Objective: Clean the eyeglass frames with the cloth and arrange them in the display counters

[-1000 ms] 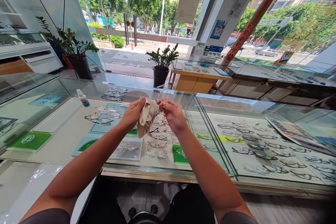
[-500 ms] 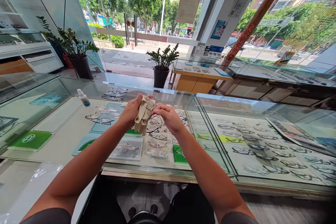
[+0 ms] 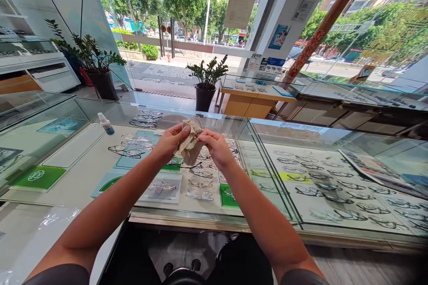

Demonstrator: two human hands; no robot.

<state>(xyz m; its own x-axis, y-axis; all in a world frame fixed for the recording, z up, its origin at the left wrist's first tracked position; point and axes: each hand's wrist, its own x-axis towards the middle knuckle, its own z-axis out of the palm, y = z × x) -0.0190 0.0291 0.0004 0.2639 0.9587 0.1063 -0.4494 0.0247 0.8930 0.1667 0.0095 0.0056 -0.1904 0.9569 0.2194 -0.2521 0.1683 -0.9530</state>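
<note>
Over the glass display case, my left hand [image 3: 171,141] is closed on a beige cleaning cloth [image 3: 189,143], thumb on top and the cloth's loose end hanging down. A thin-rimmed pair of eyeglasses [image 3: 198,119] pokes out above the cloth; most of it is covered by the cloth and fingers. My right hand [image 3: 216,146] pinches the eyeglasses at the cloth's right edge, thumb against forefinger. Which part of the frame it grips is hard to make out. Below both hands, rows of eyeglasses [image 3: 200,173] show through the glass.
A small spray bottle [image 3: 106,124] with blue liquid stands on the case to the left. Folded eyeglasses [image 3: 146,118] lie near the far edge. On the right, another case section [image 3: 334,187] holds many frames. Potted plants [image 3: 205,93] stand beyond the counter.
My left hand has shifted slightly right and turned, its thumb now lying over the cloth. The cloth's hanging end has swung right. My right hand stays close beside it.
</note>
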